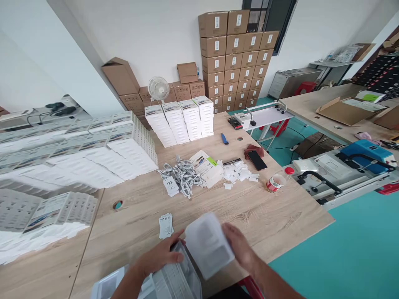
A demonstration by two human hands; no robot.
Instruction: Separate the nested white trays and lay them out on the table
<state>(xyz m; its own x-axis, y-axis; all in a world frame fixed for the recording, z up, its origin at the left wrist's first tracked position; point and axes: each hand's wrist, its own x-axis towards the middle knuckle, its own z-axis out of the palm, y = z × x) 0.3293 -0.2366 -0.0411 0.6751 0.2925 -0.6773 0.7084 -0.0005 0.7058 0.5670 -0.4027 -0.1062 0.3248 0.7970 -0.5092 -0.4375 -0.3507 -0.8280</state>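
My right hand (239, 246) grips the right side of a white translucent plastic tray (208, 245), blurred by motion and tilted above the table's front edge. My left hand (162, 255) is closed over the upper end of a stack of clear plastic trays (174, 280), its thumb lying across them. The stack is close beside the white tray, and its lower part runs out of view. Another clear tray (109, 283) shows left of my left forearm. Just beyond my left hand lies a small pile of printed cards (166, 226).
Bundled grey cables (183, 174), a flat printed box (205, 168), scattered white pieces (238, 171), a phone (257, 160) and a red-capped bottle (279, 179) lie farther across the table. White boxes (124, 153) are stacked along the left; a fan (158, 88) stands behind.
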